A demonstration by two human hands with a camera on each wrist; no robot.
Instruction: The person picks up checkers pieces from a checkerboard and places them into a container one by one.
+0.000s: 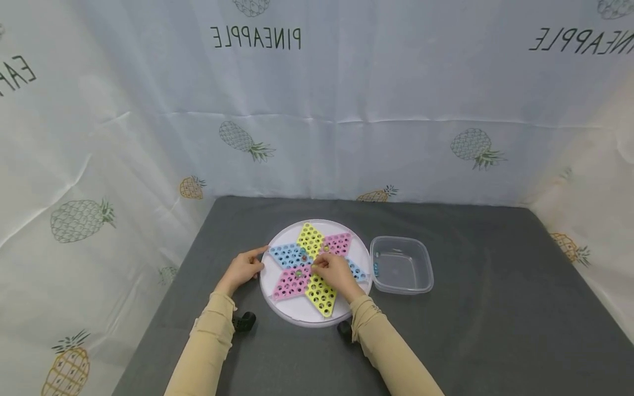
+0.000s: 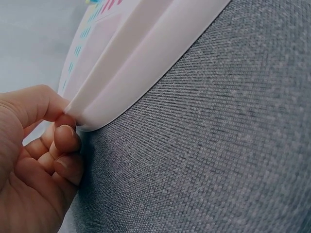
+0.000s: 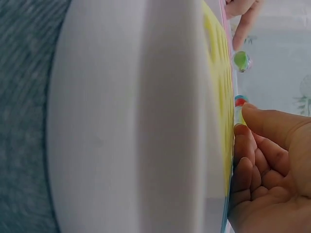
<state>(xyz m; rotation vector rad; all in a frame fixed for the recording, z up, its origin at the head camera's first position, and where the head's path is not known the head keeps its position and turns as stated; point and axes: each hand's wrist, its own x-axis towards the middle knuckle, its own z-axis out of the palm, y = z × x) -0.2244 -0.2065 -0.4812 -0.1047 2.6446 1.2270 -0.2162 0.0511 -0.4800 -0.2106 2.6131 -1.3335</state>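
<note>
A round white Chinese checkers board (image 1: 277,308) carries a star of pink, yellow and blue holed points. My left hand (image 1: 242,269) holds its left rim, one finger on the edge and the others curled beside it in the left wrist view. Over the middle of the star my right hand (image 1: 334,272) pinches a small yellowish marble (image 3: 242,116) between thumb and finger. A green marble (image 1: 299,273), a red marble (image 1: 304,258), a blue marble (image 1: 302,251) and a yellowish marble (image 1: 326,248) sit on the board.
Right of the board, close to its rim, stands a clear plastic box (image 1: 406,289) with a few blue marbles (image 1: 376,269) along its left side. Grey cloth (image 1: 485,308) covers the table. A pineapple-print curtain (image 1: 346,159) hangs behind and at both sides.
</note>
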